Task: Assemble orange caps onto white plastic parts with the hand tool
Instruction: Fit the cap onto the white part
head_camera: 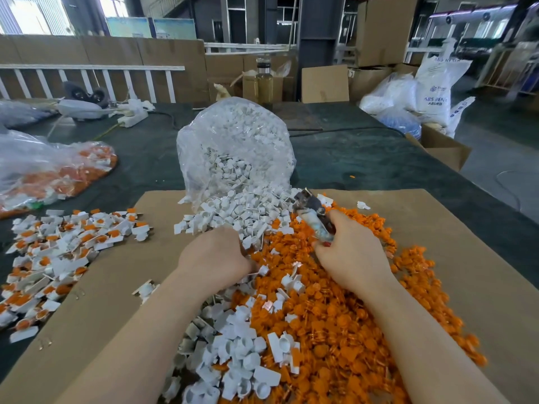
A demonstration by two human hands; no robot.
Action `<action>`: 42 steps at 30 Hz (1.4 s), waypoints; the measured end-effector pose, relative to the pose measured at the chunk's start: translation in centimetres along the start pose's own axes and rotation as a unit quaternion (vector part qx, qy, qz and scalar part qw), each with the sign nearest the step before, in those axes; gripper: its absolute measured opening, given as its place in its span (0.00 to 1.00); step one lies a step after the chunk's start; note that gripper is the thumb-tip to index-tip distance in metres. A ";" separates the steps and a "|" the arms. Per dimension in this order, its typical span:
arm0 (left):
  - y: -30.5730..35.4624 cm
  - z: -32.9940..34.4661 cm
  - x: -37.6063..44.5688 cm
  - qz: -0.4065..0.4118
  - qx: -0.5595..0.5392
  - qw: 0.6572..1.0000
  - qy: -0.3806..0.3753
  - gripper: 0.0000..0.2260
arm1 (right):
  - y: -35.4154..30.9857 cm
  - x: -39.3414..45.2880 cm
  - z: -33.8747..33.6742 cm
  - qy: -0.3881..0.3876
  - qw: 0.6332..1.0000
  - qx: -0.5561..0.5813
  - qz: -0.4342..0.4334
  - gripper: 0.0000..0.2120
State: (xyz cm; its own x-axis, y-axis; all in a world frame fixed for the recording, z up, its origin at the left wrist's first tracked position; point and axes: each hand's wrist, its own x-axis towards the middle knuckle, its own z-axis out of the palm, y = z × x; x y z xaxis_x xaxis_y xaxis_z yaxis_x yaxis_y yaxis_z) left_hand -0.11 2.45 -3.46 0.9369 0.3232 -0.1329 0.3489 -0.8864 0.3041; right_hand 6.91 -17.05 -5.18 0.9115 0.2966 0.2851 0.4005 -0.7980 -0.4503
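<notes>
The fingers of the left hand [214,255] curl down into the seam where the white plastic parts [233,211] meet the orange caps [344,316], and whether they already pinch a piece cannot be told, since the back of the hand hides the tips. Far left, a clear bag of finished pieces [55,170] lies on the table [364,158], and just nearer a loose heap of assembled parts [61,252] spreads across the left edge of the cardboard sheet [455,228]. In the middle, an open bag of white parts [233,147] spills toward the hands. The right hand [353,255] grips the hand tool [313,217], its head tilted up and away over the orange pile. For this step I would lift one white part clear of the heap, seat a single cap squarely, then bring the tool to it rather than digging with both hands. Bare cardboard on the right gives room; on the left the finished heap crowds the sheet's edge, so tosses should be short.
</notes>
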 end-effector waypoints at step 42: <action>4.3 0.7 -2.2 0.007 -0.633 0.770 0.076 0.04 | -1.4 -0.7 -0.8 0.013 0.927 0.368 -0.073 0.06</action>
State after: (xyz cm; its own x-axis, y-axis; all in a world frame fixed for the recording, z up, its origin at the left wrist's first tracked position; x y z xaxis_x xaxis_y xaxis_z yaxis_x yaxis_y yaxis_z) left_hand -0.70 -2.29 -2.53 0.8987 0.4370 -0.0374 -0.0135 0.1128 0.9935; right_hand 5.65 -16.55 -4.13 0.8435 0.3534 0.4045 0.4838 -0.1728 -0.8579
